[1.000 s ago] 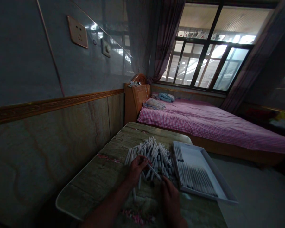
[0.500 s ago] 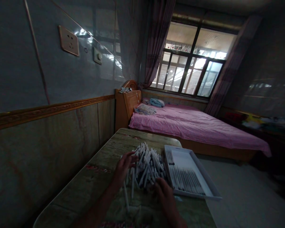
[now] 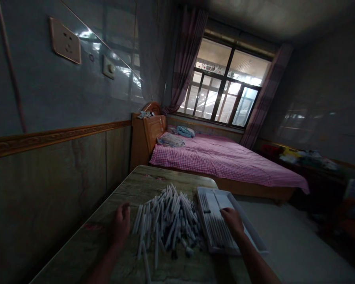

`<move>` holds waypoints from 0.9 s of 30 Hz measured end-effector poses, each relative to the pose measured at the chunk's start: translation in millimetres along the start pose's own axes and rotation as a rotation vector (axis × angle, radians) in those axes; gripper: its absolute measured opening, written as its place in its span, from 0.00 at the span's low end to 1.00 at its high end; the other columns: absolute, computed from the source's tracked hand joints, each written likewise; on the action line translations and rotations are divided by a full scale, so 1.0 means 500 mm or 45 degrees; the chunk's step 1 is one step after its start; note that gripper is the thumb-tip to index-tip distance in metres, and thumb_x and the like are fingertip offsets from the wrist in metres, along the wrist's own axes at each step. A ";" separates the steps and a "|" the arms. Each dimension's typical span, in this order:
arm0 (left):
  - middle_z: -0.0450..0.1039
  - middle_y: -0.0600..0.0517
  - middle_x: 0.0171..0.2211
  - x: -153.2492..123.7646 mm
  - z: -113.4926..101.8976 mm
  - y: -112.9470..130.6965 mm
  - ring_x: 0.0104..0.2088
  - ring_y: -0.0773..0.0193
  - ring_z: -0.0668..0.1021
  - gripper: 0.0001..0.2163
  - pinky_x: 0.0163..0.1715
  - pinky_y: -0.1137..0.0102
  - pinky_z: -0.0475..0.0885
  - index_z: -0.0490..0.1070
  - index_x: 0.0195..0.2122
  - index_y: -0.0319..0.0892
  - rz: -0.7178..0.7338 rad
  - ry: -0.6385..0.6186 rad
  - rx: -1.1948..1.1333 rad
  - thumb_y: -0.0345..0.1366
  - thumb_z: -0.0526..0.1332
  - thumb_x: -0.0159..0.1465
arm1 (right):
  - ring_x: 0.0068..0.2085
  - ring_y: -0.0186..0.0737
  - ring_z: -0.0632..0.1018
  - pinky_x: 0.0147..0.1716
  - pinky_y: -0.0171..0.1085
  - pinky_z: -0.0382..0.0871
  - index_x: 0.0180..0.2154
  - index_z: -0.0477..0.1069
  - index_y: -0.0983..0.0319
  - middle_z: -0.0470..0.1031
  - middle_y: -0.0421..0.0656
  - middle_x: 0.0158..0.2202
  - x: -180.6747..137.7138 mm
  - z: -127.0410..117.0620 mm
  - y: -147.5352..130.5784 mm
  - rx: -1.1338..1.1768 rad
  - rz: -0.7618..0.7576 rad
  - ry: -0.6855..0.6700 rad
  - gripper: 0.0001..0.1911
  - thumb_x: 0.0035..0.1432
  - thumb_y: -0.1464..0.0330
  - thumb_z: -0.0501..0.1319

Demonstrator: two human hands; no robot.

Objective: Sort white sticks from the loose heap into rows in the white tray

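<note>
**Two hands, a heap of white sticks, one white tray**

Left hand (image 3: 120, 225): fingers loosely together and pointing to the far side, laid on the table top and closed on nothing. It sits just beside the left edge of the heap.

Right hand (image 3: 232, 221): palm down inside the tray, fingers resting on the sticks lined up there. The light is too dim to tell whether the fingers pinch one.

Tray (image 3: 256, 243): white, shallow and rectangular, on the right part of the table, just beside the heap. Its left half holds a row of sticks (image 3: 214, 232) laid side by side, running near to far. A bare white patch shows at its far end.

Heap of sticks (image 3: 165, 219): many thin white sticks lying loose and crossed on the table between the two hands. A few strays point toward the near edge.

Table (image 3: 154, 181): worn top with a greenish pattern and rounded far corners, standing against the left wall.

Room:
- Bed (image 3: 225, 159) with a pink checked cover beyond the table.
- Wooden headboard (image 3: 144, 136) at the bed's left end, with folded cloth (image 3: 177, 136) beside it on the bed.
- Barred window (image 3: 221, 98) on the far wall, with a curtain (image 3: 182, 59) to its left.
- Wall socket (image 3: 65, 40) and switch (image 3: 109, 69) high on the left wall.
</note>
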State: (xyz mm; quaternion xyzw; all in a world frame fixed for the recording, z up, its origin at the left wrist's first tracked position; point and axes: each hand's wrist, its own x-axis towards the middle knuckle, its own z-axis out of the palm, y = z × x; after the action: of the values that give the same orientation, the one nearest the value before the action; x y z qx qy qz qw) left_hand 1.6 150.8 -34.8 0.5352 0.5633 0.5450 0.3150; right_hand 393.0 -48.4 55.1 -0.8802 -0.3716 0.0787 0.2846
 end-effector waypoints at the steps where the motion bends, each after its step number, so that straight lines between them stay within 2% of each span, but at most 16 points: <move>1: 0.78 0.44 0.43 0.002 0.002 -0.003 0.47 0.50 0.79 0.14 0.50 0.57 0.73 0.68 0.39 0.45 0.010 -0.012 0.000 0.45 0.51 0.59 | 0.40 0.47 0.81 0.32 0.36 0.65 0.35 0.79 0.64 0.81 0.52 0.37 0.010 0.006 -0.007 -0.038 0.031 -0.017 0.18 0.57 0.63 0.52; 6: 0.79 0.43 0.41 0.005 0.003 -0.006 0.45 0.50 0.80 0.12 0.47 0.58 0.74 0.69 0.38 0.45 0.009 -0.066 0.007 0.44 0.53 0.58 | 0.40 0.50 0.81 0.32 0.37 0.64 0.34 0.80 0.64 0.81 0.54 0.35 0.047 0.039 -0.042 -0.202 0.133 -0.079 0.17 0.55 0.66 0.53; 11: 0.79 0.44 0.42 0.004 0.007 -0.008 0.45 0.51 0.80 0.12 0.47 0.59 0.74 0.69 0.39 0.46 0.022 -0.083 0.071 0.43 0.53 0.59 | 0.43 0.51 0.81 0.33 0.38 0.65 0.35 0.80 0.62 0.81 0.52 0.38 0.054 0.059 -0.054 -0.274 0.116 -0.110 0.17 0.56 0.65 0.53; 15: 0.79 0.46 0.44 -0.004 0.008 -0.001 0.46 0.53 0.80 0.11 0.47 0.60 0.73 0.70 0.41 0.47 0.032 -0.102 0.138 0.41 0.52 0.62 | 0.43 0.48 0.81 0.34 0.36 0.65 0.38 0.80 0.61 0.81 0.50 0.39 0.047 0.055 -0.046 -0.256 0.070 -0.106 0.17 0.55 0.67 0.54; 19: 0.79 0.46 0.43 -0.019 0.001 0.025 0.44 0.54 0.80 0.11 0.46 0.62 0.73 0.70 0.42 0.46 0.033 -0.129 0.159 0.39 0.51 0.64 | 0.48 0.47 0.79 0.39 0.35 0.67 0.44 0.79 0.62 0.80 0.50 0.44 0.032 0.037 -0.047 -0.192 0.002 -0.072 0.20 0.57 0.67 0.52; 24: 0.80 0.44 0.38 -0.030 -0.005 0.046 0.39 0.54 0.82 0.11 0.40 0.62 0.74 0.70 0.42 0.44 -0.032 -0.217 0.018 0.38 0.51 0.64 | 0.49 0.42 0.78 0.45 0.34 0.68 0.49 0.76 0.60 0.78 0.46 0.49 -0.044 0.045 -0.077 -0.009 -0.220 -0.050 0.22 0.60 0.64 0.50; 27: 0.80 0.46 0.35 -0.034 -0.004 0.041 0.36 0.56 0.82 0.10 0.35 0.65 0.75 0.70 0.42 0.44 -0.059 -0.252 -0.131 0.39 0.52 0.64 | 0.42 0.44 0.80 0.40 0.36 0.70 0.45 0.77 0.59 0.81 0.45 0.42 -0.136 0.080 -0.100 0.222 -0.439 -0.099 0.19 0.59 0.62 0.53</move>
State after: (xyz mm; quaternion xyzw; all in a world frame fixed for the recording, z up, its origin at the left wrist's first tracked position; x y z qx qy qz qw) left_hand 8.7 130.8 -18.7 0.5563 0.5129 0.5103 0.4087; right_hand 300.3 -50.1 44.9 -0.7719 -0.5191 0.0945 0.3546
